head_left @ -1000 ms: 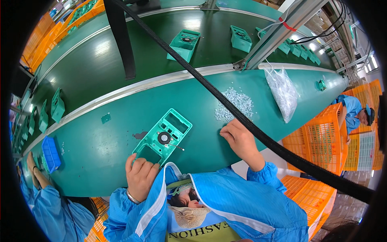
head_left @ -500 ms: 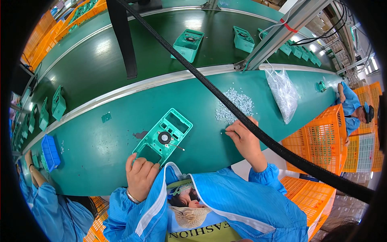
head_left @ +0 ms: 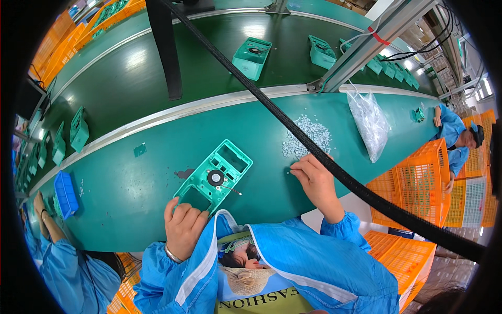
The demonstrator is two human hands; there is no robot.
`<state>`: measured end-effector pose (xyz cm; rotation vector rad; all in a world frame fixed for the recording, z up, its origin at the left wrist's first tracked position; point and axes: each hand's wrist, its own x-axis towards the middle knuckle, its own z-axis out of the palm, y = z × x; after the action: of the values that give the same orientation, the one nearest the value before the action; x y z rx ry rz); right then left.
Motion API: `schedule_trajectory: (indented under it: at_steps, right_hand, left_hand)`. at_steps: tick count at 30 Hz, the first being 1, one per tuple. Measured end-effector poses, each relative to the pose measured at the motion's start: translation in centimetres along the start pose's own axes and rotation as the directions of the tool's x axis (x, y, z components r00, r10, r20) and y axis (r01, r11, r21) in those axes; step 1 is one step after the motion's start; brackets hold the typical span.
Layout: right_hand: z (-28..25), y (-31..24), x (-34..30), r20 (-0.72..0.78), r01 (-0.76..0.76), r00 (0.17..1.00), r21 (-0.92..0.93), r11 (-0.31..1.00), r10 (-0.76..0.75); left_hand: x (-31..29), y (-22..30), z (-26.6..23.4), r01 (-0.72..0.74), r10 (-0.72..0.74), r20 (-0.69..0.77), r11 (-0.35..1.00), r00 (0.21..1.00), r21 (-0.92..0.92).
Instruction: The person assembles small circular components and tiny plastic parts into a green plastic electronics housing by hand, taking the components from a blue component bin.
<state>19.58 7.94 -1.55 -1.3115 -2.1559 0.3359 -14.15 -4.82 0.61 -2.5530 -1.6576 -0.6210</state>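
A green plastic housing [head_left: 239, 184] lies slantwise on the green worktop in front of me. It has a round black speaker [head_left: 215, 178] with a short wire, rectangular openings and small posts. My left hand [head_left: 183, 225] grips the housing's near left corner, fingers curled over the edge. To the right, my right hand [head_left: 315, 180] is just off the near side of a heap of tiny pale grey pieces [head_left: 308, 135]. Its thumb and forefinger are pinched together by a tiny light speck; whether they hold it is too small to tell.
Beyond the worktop runs a dark green conveyor belt [head_left: 209, 65] bearing more green housings [head_left: 252, 58]. A clear plastic bag [head_left: 369, 125] lies right of the heap; a blue bin [head_left: 66, 194] stands left. A black cable [head_left: 361, 189] crosses the view. Co-workers sit both sides, orange crates [head_left: 413, 178] at right.
The whole view has shifted slightly. Both hands keep almost the same places, the left on the housing and the right pinched beside the heap.
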Motion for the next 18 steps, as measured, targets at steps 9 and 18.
schedule_trajectory:
  at_steps: [9,18]
  right_hand:
    - [0.5,0.3,-0.5,0.018,0.053,0.998,-0.012,0.999,-0.052]
    - [-0.9,-1.5,0.9,0.049,0.216,0.976,-0.219,0.951,-0.211]
  left_hand:
    - [0.5,-0.1,-0.1,-0.009,0.009,-0.004,1.0,1.0,0.0]
    - [0.8,-0.1,-0.5,-0.012,0.012,0.004,1.0,1.0,-0.011]
